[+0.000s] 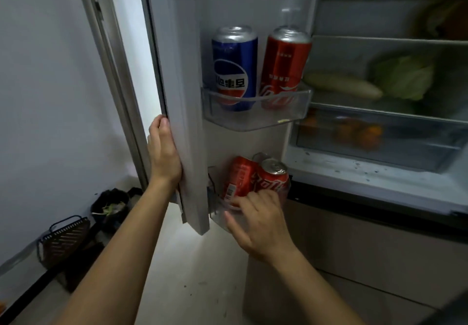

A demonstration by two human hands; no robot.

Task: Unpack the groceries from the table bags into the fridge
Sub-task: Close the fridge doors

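Right now the person stands at the open fridge, with the left hand (164, 152) clamped on the outer edge of the fridge door (177, 71), its fingers wrapped round behind the edge. The right hand (257, 219) is down at the lower door bin (218, 212), where a red can with a barcode (239, 179) and a second red can (274, 179) stand touching each other. The right fingers (236, 201) are loosely bent, and their tips rest against the foot of those cans over the bin's rim. From this angle they seem to touch rather than grasp either can. Higher on the door, the upper door bin (278, 119) holds a blue can (234, 68) and a tall red can (285, 66), upright and side by side. Inside the fridge a pale long vegetable (344, 85) lies on a shelf beside a leafy green vegetable (405, 76). Below them, orange fruit (359, 134) sits in a clear drawer (417, 152). Down on the floor (197, 274), to the left by the wall, are a black bucket (111, 205) with scraps in it and a black basket (63, 238).
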